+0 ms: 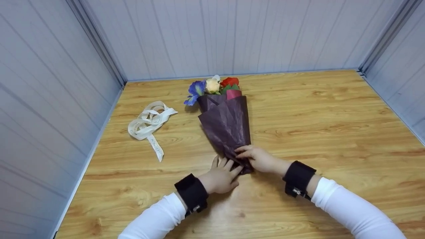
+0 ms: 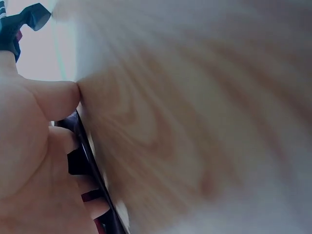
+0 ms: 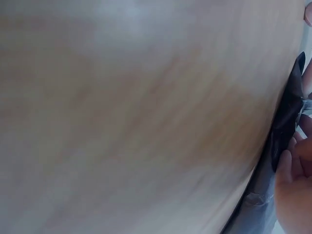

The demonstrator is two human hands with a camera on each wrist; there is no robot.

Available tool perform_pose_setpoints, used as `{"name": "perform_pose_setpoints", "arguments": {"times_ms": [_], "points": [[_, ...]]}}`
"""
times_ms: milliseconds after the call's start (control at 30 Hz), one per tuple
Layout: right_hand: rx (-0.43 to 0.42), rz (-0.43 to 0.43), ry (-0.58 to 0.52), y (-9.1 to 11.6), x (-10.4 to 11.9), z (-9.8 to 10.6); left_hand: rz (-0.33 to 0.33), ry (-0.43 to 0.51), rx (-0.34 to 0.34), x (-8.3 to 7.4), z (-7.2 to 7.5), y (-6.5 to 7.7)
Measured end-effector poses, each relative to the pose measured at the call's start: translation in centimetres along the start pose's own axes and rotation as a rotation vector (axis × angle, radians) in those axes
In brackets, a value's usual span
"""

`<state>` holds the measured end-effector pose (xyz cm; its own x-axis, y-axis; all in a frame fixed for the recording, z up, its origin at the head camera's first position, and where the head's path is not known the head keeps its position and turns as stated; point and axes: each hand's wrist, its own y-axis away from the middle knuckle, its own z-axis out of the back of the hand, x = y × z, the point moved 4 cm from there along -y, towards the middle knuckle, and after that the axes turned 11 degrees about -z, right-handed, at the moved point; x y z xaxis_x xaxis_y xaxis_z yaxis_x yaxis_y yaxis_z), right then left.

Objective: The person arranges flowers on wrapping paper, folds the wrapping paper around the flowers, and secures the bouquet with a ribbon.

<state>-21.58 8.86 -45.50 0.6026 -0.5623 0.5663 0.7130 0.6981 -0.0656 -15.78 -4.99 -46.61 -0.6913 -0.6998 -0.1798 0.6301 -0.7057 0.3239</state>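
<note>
A bouquet wrapped in dark purple paper (image 1: pixel 225 124) lies on the wooden table, its narrow end towards me. From its top show a blue flower (image 1: pixel 196 90), a cream rose (image 1: pixel 212 85) and a red flower (image 1: pixel 229 81). My left hand (image 1: pixel 220 177) rests at the lower left of the wrapping, fingers extended over its edge. On the lower right side, my right hand (image 1: pixel 260 159) holds the gathered paper. The right wrist view shows its thumb (image 3: pixel 287 190) against the dark wrapping (image 3: pixel 261 202). The flower stems are hidden inside the paper.
A loosely coiled white ribbon (image 1: pixel 149 122) with printed lettering lies left of the bouquet, one tail pointing towards me. Pale panel walls (image 1: pixel 215 36) border the wooden table (image 1: pixel 332 126) at the back and both sides.
</note>
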Motion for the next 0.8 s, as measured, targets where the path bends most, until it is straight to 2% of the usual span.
{"name": "perform_pose_setpoints", "arguments": {"times_ms": [67,167,267,433,500,667,733,800], "points": [[-0.001,0.015,0.034,0.1,0.0,-0.1,0.002,-0.009,-0.006,-0.2,0.0,0.1],[0.017,0.011,0.143,0.5,0.1,-0.2,0.004,-0.029,-0.023,-0.7,0.0,0.4],[0.057,-0.062,0.25,0.8,-0.1,-0.3,0.003,-0.069,-0.034,-1.2,-0.2,0.7],[0.125,-0.193,0.295,1.0,-0.5,-0.5,-0.006,-0.146,-0.07,-1.8,-0.2,0.9],[0.139,-0.203,0.302,1.0,-0.4,-0.7,-0.014,-0.167,-0.124,-1.8,-0.2,0.9],[0.145,-0.217,0.311,1.0,-0.2,-0.7,-0.041,-0.179,-0.347,-2.1,0.4,0.4],[0.144,-0.224,0.302,1.0,-0.2,-0.7,-0.047,-0.16,-0.379,-2.3,0.7,-0.1],[0.138,-0.213,0.277,0.9,-0.1,-0.5,-0.043,-0.121,-0.344,-2.5,0.7,-0.8]]}}
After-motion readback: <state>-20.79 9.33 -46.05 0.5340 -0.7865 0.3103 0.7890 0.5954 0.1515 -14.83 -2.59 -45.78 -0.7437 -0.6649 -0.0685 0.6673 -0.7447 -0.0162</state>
